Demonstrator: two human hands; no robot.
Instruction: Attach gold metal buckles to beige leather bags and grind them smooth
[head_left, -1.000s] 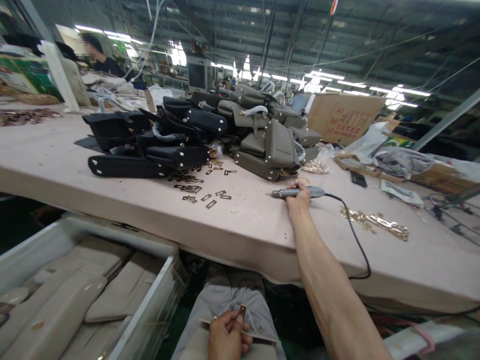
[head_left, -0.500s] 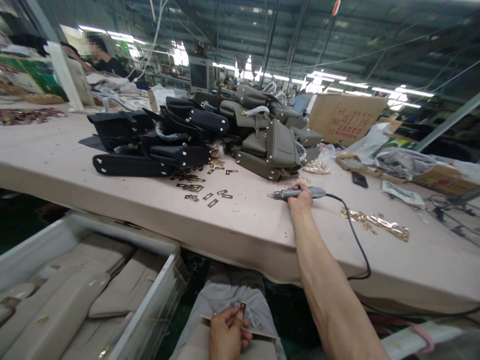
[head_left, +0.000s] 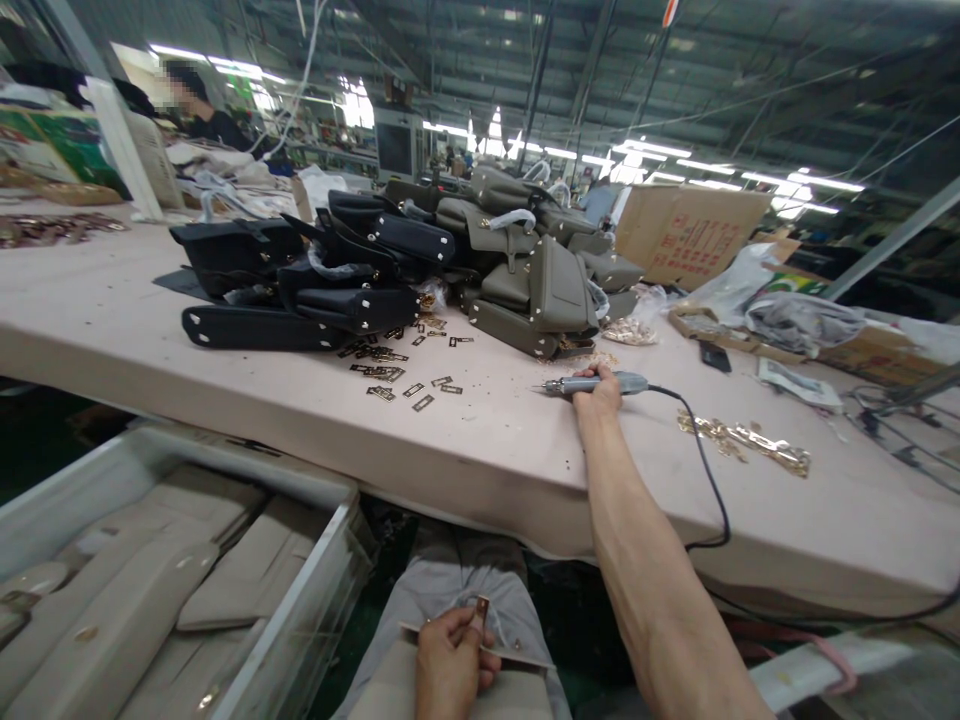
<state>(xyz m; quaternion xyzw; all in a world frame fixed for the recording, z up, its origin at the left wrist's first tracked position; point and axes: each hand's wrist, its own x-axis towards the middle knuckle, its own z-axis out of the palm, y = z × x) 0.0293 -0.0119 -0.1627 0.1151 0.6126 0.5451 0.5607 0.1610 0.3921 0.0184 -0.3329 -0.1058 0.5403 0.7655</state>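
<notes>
My right hand [head_left: 598, 390] is closed around a grey electric screwdriver [head_left: 630, 383], its tip pointing left just over the table top and its black cord trailing off to the right. Down at my lap, my left hand [head_left: 452, 655] pinches a beige bag piece [head_left: 390, 690] at its upper edge. A small gold metal plate [head_left: 481, 606] sticks up by the thumb and fingers there. Left of the screwdriver tip lie several small rectangular metal frames [head_left: 379, 372]. Gold metal parts [head_left: 750, 440] lie to the right of the cord.
Black handbags [head_left: 262, 328] and olive handbags [head_left: 562, 285] are heaped at the back of the table [head_left: 480, 450]. A white crate [head_left: 277, 620] of beige bag pieces stands at lower left. A cardboard box [head_left: 690, 235] and a dark phone [head_left: 715, 357] are at right. Another person [head_left: 210, 120] is far left.
The view has shifted very slightly. Both hands keep their holds, the right on the screwdriver and the left on the beige bag piece.
</notes>
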